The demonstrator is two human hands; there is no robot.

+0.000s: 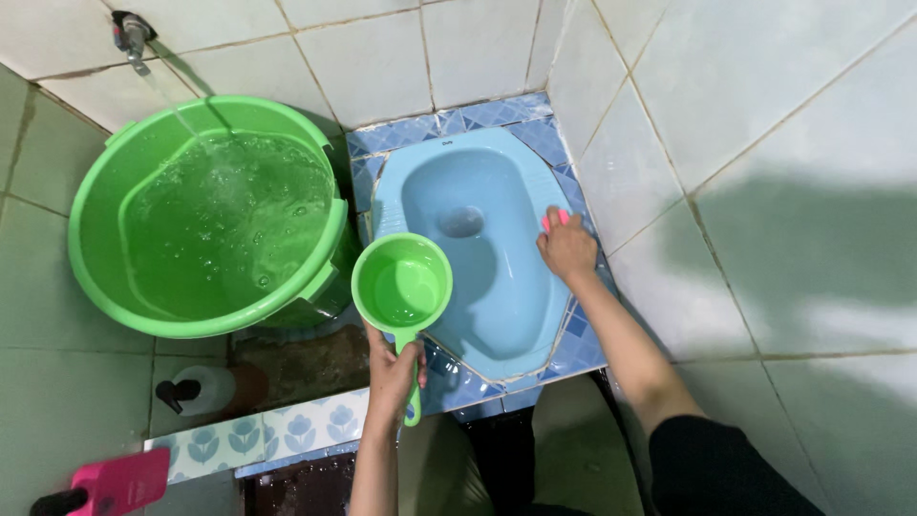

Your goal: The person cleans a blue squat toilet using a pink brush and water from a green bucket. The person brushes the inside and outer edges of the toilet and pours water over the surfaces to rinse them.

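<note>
Head view looks straight down into a tiled corner, where the biggest thing is a green bucket (205, 220) nearly brimful, with a thin stream falling into it from a wall tap (131, 38) at the top left. Just beside it on the right sits a blue squat toilet (478, 258) set in a blue tiled surround. Scrubbing of the pan's right rim looks to be the step in hand: the right hand (568, 250) presses down there, fingers closed over a small pink scrubber (554, 220) whose tip peeks out. The left hand (394, 373) is wrapped round the handle of a green dipper (402, 282), held level over the pan's left edge with some water in it. Tipping the dipper onto the scrubbed patch seems the next call, needing a slow, aimed pour so nothing splashes back
</note>
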